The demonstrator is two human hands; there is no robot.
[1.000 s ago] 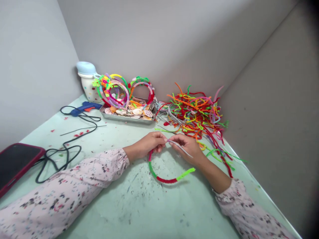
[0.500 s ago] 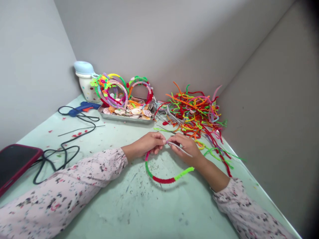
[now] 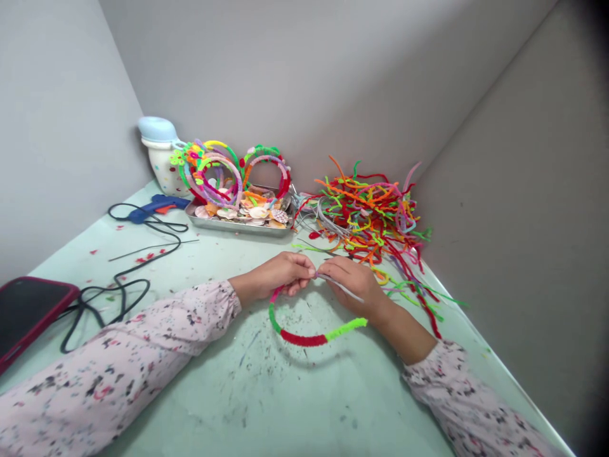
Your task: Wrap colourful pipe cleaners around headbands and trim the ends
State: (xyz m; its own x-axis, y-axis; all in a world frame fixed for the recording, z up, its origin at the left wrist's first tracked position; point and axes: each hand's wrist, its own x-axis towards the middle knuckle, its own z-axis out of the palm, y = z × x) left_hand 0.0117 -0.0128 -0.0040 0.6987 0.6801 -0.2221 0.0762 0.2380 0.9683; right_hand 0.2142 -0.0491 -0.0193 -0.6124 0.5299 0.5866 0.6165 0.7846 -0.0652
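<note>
Fingertips of the left hand [image 3: 285, 274] pinch the curved, fuzzy pink, green and red band [image 3: 304, 340], at centre, from my head view. The right hand's [image 3: 354, 285] fingers lie close together by the thin, pale grey strip [image 3: 347, 291]; whether they grip it, I can't quite tell. I'd judge a steady pinch near the joint and light, even tension best. Far left, a shallow silver metal tray [image 3: 238, 226] holds shells [image 3: 257, 212], with colourful fuzzy hoops [image 3: 286, 184] upright above.
</note>
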